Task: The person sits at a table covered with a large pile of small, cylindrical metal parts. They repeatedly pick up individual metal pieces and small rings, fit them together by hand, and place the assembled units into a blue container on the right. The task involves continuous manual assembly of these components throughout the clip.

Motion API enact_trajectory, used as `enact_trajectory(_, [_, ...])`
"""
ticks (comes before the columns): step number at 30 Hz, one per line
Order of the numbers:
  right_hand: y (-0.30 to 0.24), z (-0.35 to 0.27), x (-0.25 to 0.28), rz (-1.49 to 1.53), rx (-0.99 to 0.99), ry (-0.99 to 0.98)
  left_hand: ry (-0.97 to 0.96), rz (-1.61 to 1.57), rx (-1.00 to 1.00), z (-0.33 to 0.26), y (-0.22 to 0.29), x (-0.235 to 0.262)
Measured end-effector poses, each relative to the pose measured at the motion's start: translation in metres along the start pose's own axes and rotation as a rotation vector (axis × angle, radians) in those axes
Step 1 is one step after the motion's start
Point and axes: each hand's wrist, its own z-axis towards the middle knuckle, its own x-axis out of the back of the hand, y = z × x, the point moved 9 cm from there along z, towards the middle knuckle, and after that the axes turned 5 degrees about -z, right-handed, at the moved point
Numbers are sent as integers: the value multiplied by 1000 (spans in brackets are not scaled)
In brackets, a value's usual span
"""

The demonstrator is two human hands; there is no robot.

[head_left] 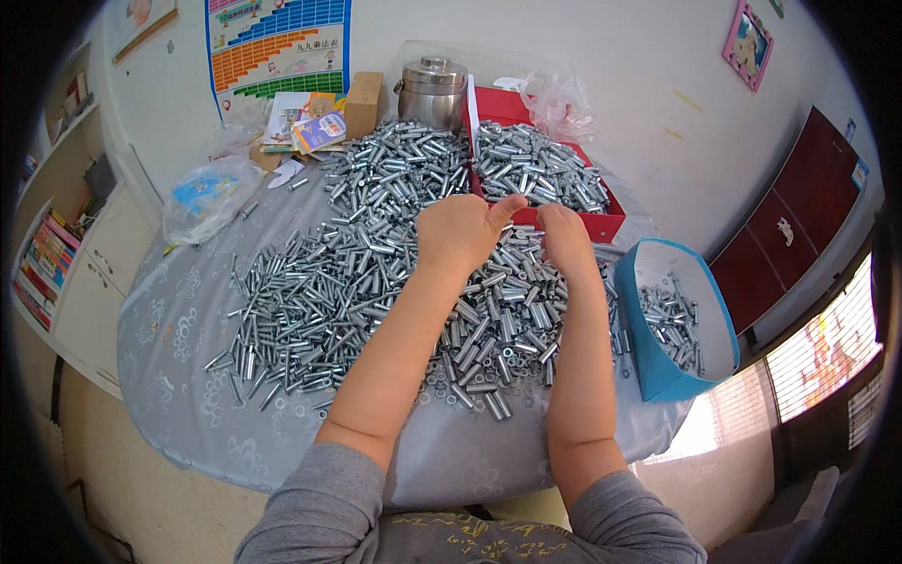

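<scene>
A rounded table [202, 428], draped in silver-grey patterned cloth [164, 301], bears a broad heap of shiny metal bolts [301, 315] and sleeves [507, 324], probably expansion anchors. Around it: blue bin [688, 385], red box [601, 226], lidded steel pot [434, 96], plastic bag [188, 211].

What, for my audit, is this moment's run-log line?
left hand: over metal parts | right hand: beside left | holding: cannot tell

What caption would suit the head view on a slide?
Left hand and right hand close together over heaped metal parts, near a red box and blue bin.
</scene>
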Motion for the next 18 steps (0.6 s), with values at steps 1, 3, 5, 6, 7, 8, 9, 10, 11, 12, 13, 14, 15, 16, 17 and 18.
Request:
enact_trajectory(1, [5,0,0,82,-103,-16,13,-14,2,-1,-2,4])
enact_trajectory(3, [8,-1,-3,178,-165,-26,28,-52,-5,-1,-3,6])
enact_trajectory(5, [-13,-3,-7,523,-77,-61,92,-96,-64,-1,1,6])
enact_trajectory(6, [-22,-5,-6,696,-31,-79,124,-116,-94,-2,3,7])
enact_trajectory(7, [-28,-6,-11,754,-1,-172,140,-138,-106,-2,4,7])
enact_trajectory(8, [-37,-9,-12,795,23,-211,156,-158,-114,-3,6,10])
enact_trajectory(9, [-48,-13,-13,836,47,-250,172,-178,-122,-5,7,13])
enact_trajectory(10, [-56,-15,-15,877,71,-289,173,-202,-115,-5,6,16])
enact_trajectory(11, [-53,-15,-14,850,73,-282,170,-230,-115,-6,8,17])
enact_trajectory(12, [-49,-14,-14,823,75,-276,167,-259,-114,-5,9,17])
enact_trajectory(13, [-46,-13,-13,795,76,-269,173,-241,-108,-5,9,16])
enact_trajectory(14, [-42,-13,-14,760,41,-278,185,-214,-96,-5,7,17])
enact_trajectory(15, [-37,-13,-13,724,5,-286,197,-187,-85,-5,5,18])
enact_trajectory(16, [-32,-14,-12,688,-30,-294,217,-155,-58,-4,0,21])
enact_trajectory(17, [-24,-17,-4,531,-62,-294,232,-130,-39,-1,-4,23])
enact_trajectory(18, [-14,-17,-2,473,-77,-267,247,-106,-19,1,-8,25])
